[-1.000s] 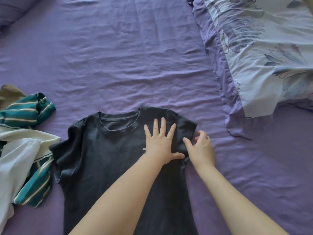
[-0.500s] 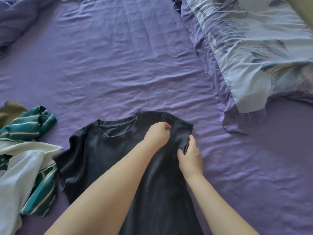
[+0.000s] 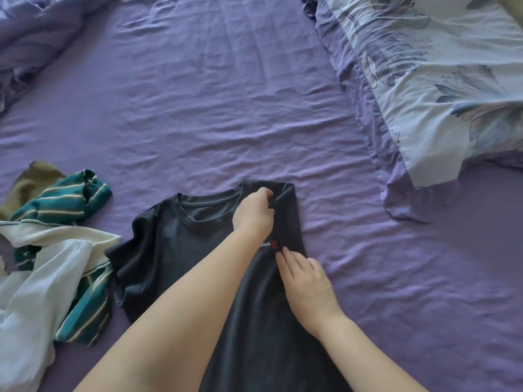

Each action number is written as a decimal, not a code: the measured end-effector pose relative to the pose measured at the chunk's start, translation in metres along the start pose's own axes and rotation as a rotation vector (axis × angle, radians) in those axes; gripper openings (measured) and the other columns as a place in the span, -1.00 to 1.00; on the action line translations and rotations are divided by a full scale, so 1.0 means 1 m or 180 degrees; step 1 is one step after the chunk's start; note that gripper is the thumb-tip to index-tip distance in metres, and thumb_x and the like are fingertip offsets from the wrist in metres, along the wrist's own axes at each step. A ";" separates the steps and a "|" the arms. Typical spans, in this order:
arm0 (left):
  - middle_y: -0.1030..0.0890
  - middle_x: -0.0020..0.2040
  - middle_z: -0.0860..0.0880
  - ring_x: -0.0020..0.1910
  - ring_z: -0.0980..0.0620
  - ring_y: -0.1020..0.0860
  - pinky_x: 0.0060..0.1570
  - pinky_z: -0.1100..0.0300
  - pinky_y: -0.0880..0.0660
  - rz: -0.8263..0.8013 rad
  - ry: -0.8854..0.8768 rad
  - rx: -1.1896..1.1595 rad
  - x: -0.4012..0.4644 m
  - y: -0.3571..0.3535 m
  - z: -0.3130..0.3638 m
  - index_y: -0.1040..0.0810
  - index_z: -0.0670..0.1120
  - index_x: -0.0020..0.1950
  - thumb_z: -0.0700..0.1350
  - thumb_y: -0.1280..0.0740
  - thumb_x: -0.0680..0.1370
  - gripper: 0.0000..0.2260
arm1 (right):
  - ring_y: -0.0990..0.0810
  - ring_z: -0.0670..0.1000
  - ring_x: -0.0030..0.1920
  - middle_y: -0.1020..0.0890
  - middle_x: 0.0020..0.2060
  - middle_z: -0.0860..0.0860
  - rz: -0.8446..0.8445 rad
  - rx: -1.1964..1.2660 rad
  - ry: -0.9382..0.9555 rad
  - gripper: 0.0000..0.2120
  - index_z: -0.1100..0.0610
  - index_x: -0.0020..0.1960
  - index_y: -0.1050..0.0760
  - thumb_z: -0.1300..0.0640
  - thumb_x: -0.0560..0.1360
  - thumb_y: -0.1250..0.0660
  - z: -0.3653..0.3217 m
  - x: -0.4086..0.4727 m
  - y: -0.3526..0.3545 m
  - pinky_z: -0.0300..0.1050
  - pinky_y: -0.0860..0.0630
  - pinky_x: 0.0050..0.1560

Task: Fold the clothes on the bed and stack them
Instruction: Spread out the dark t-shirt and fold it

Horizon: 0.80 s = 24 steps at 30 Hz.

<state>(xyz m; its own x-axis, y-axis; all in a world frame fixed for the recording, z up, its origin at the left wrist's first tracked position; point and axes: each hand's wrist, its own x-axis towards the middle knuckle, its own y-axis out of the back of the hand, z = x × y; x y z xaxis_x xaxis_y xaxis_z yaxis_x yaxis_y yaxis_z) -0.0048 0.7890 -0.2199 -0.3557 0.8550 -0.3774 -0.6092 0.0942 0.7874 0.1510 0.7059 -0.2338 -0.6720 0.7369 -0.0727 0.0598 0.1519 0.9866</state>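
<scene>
A dark grey T-shirt [image 3: 175, 250] lies face up on the purple bed sheet [image 3: 226, 108], collar away from me. Its right sleeve and side are folded inward over the chest. My left hand [image 3: 254, 212] pinches the folded fabric near the right shoulder. My right hand [image 3: 307, 287] lies flat with straight fingers on the folded right edge, just below a small red and white logo [image 3: 270, 244]. The shirt's lower part runs under my forearms and out of the frame.
A heap of unfolded clothes [image 3: 51, 264], white, teal-striped and olive, lies at the left. A floral pillow [image 3: 441, 80] fills the upper right. A crumpled lilac blanket [image 3: 34, 38] sits at the upper left.
My left hand went from pressing flat to pinching the shoulder fabric. The right sleeve got folded inward. My right hand let go of the sleeve and now lies flat lower on the fold.
</scene>
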 end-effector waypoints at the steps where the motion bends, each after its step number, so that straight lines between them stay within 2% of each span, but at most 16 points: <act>1: -0.50 0.20 -0.04 0.18 -0.08 -0.43 0.06 0.07 -0.42 0.0316 -0.0321 0.0421 -0.004 -0.002 -0.001 -0.45 -0.03 0.29 -0.19 -0.31 0.52 -0.66 | -0.63 0.07 0.09 -0.63 0.14 0.13 -0.0086 0.0016 0.0026 -0.54 0.22 0.18 -0.57 0.25 0.27 -0.36 0.000 -0.004 0.000 -0.10 -0.58 -0.02; 3: -0.49 0.17 -0.06 0.13 -0.12 -0.41 0.02 0.06 -0.38 0.0680 -0.1222 0.1140 -0.014 -0.009 -0.005 -0.49 -0.06 0.23 -0.24 -0.30 0.49 -0.69 | -0.58 0.09 0.19 -0.59 0.18 0.15 -0.0358 0.0078 -0.0018 -0.38 0.25 0.21 -0.54 0.14 0.16 -0.49 0.000 -0.009 0.001 0.01 -0.56 0.11; 5: -0.48 0.22 0.00 0.22 -0.09 -0.36 0.10 0.09 -0.30 0.0209 -0.1845 0.1555 -0.022 -0.017 -0.013 -0.49 -0.03 0.25 -0.25 -0.27 0.47 -0.65 | -0.57 0.13 0.20 -0.59 0.17 0.19 -0.0463 0.0035 -0.0081 -0.36 0.27 0.20 -0.54 0.11 0.14 -0.50 -0.002 -0.012 0.002 0.10 -0.53 0.16; 6: -0.46 0.29 0.03 0.31 -0.06 -0.31 0.20 0.08 -0.25 -0.0103 -0.1853 0.1623 -0.025 -0.021 -0.018 -0.46 -0.01 0.30 -0.23 -0.26 0.49 -0.61 | -0.57 0.14 0.19 -0.61 0.15 0.19 -0.0463 0.0005 -0.0064 -0.38 0.28 0.18 -0.55 0.12 0.15 -0.50 -0.004 -0.014 0.002 0.12 -0.53 0.16; 7: -0.41 0.35 0.05 0.39 -0.04 -0.25 0.30 0.05 -0.19 -0.0310 -0.1743 0.1567 -0.026 -0.024 -0.023 -0.41 0.02 0.36 -0.22 -0.24 0.51 -0.59 | -0.58 0.15 0.18 -0.62 0.12 0.19 -0.0452 -0.0009 -0.0032 -0.41 0.28 0.16 -0.57 0.13 0.15 -0.49 -0.005 -0.015 0.000 0.13 -0.52 0.16; 9: -0.34 0.43 0.07 0.46 -0.02 -0.17 0.40 0.01 -0.11 -0.0389 -0.1529 0.1346 -0.030 -0.025 -0.032 -0.35 0.03 0.42 -0.19 -0.22 0.55 -0.57 | -0.60 0.15 0.14 -0.65 0.06 0.18 -0.0363 0.0014 0.0028 -0.46 0.27 0.12 -0.59 0.17 0.15 -0.48 -0.008 -0.018 0.000 0.12 -0.53 0.16; 12: -0.34 0.43 0.01 0.46 -0.04 -0.18 0.36 0.08 -0.15 -0.0108 -0.1354 0.1229 -0.042 -0.014 -0.050 -0.35 -0.01 0.42 -0.25 -0.19 0.54 -0.55 | -0.65 0.09 0.04 -0.67 -0.04 0.09 -0.0296 0.0151 0.0124 -0.51 0.21 0.08 -0.61 0.20 0.14 -0.48 -0.013 -0.020 0.002 0.06 -0.55 0.14; 15: -0.35 0.42 -0.04 0.43 -0.06 -0.22 0.34 0.11 -0.16 0.0417 -0.0904 0.1283 -0.053 0.015 -0.086 -0.32 -0.03 0.44 -0.31 -0.18 0.49 -0.49 | -0.65 0.03 -0.03 -0.67 -0.07 0.03 -0.0325 0.0208 0.0256 -0.51 0.16 0.04 -0.62 0.18 0.11 -0.52 -0.025 -0.013 0.008 0.00 -0.57 0.08; 19: -0.19 0.50 -0.09 0.47 -0.06 -0.14 0.44 0.07 -0.10 0.0725 0.0115 0.1428 -0.061 0.062 -0.139 -0.08 -0.06 0.53 -0.25 -0.19 0.50 -0.39 | -0.65 0.04 0.04 -0.68 0.01 0.06 -0.0431 0.0058 0.0512 -0.44 0.14 0.04 -0.64 0.12 0.04 -0.58 -0.051 0.015 0.011 0.03 -0.59 0.03; 21: -0.13 0.52 -0.10 0.50 -0.06 -0.09 0.46 0.04 -0.07 0.0590 0.0539 0.1359 -0.063 0.085 -0.168 0.03 -0.09 0.54 -0.19 -0.19 0.51 -0.35 | -0.64 0.05 0.08 -0.67 0.06 0.08 -0.0474 0.0006 0.0685 -0.43 0.13 0.07 -0.63 0.10 0.06 -0.59 -0.071 0.035 0.012 0.03 -0.59 0.02; 24: -0.17 0.51 -0.12 0.50 -0.08 -0.08 0.45 0.00 -0.07 0.0159 0.0736 0.1298 -0.062 0.108 -0.201 0.12 -0.11 0.54 -0.08 -0.21 0.52 -0.30 | -0.60 0.08 0.16 -0.62 0.15 0.09 -0.0516 -0.0039 0.0832 -0.44 0.14 0.16 -0.59 0.11 0.17 -0.56 -0.099 0.067 0.010 0.04 -0.57 0.08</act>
<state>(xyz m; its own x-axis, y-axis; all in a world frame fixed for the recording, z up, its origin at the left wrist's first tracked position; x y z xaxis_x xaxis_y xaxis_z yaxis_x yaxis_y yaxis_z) -0.1912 0.6438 -0.2091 -0.5542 0.7320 -0.3963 -0.2756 0.2879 0.9171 0.0339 0.6913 -0.2147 -0.8393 0.5091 -0.1907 -0.0716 0.2443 0.9670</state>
